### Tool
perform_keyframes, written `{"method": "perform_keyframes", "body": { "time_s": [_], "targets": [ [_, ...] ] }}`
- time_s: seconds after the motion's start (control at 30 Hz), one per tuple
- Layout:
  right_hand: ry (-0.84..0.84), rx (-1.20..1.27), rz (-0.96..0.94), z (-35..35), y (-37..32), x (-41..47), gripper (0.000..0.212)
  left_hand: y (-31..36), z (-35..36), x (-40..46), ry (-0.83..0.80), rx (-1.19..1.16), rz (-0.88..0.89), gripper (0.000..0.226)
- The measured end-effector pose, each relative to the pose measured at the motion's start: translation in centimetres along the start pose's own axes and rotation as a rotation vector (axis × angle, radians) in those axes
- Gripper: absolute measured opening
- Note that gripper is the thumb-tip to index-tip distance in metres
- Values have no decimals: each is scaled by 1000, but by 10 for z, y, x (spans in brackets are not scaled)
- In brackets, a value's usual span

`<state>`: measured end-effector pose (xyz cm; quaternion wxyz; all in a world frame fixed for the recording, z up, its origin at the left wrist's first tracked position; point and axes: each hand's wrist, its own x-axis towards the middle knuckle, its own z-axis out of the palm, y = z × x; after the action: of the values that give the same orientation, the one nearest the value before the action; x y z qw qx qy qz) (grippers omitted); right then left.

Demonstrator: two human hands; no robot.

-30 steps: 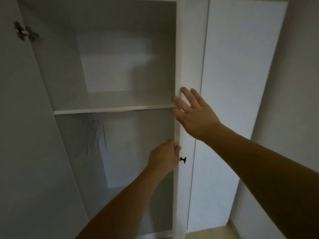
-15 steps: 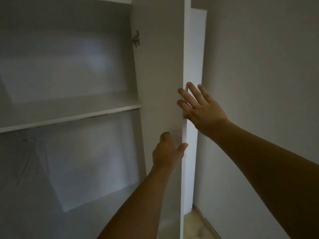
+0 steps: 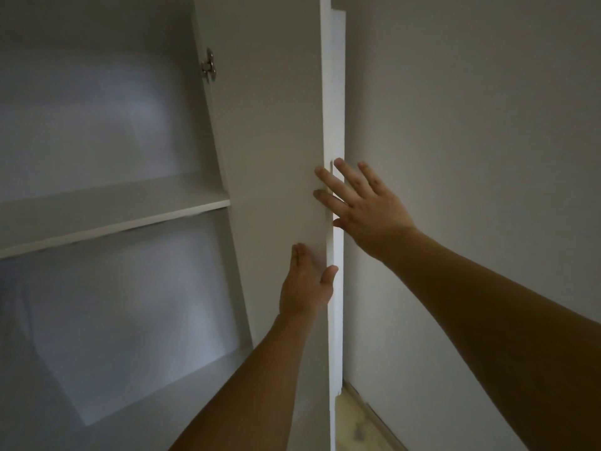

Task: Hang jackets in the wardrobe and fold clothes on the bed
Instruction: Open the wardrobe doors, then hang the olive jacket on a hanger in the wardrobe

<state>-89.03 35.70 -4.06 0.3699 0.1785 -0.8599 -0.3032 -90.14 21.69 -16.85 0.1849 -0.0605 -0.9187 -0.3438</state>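
The white wardrobe stands open, with a bare shelf (image 3: pixel 113 209) across it and nothing hanging below. Its right door (image 3: pixel 273 141) is swung out and seen nearly edge-on. My left hand (image 3: pixel 305 284) holds that door low down, fingers flat on the inner face and thumb hooked round the front edge. My right hand (image 3: pixel 364 206) is higher, on the outer side, its straight spread fingers touching the door's edge. No jackets, clothes or bed are in view.
A metal hinge (image 3: pixel 208 65) sits at the top of the door's inner face. A plain grey wall (image 3: pixel 471 125) runs close on the right. A strip of light wood floor (image 3: pixel 357 424) shows between the door and the wall.
The right door has swung out from nearly closed to wide open toward the wall. Both hands stayed on its edge, and my view turned right.
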Motion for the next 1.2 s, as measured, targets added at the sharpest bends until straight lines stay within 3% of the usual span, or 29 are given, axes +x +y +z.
{"method": "perform_keyframes", "body": {
  "time_s": [0.23, 0.37, 0.57, 0.93, 1.2],
  "targets": [
    [-86, 146, 43, -25, 15, -53, 60, 8, -11, -17, 35, 72, -16, 67],
    [-200, 385, 185, -37, 15, -97, 62, 16, -17, -41, 104, 267, 117, 69],
    [-346, 531, 297, -56, 0, -160, 63, 17, -13, -79, 19, 507, 339, 68],
    [-641, 544, 622, -90, -40, -285, 64, 33, 16, -149, -266, 323, 613, 63],
    [-670, 533, 815, -167, -45, -407, 64, 93, 28, -248, -423, 225, 736, 61]
  ]
}}
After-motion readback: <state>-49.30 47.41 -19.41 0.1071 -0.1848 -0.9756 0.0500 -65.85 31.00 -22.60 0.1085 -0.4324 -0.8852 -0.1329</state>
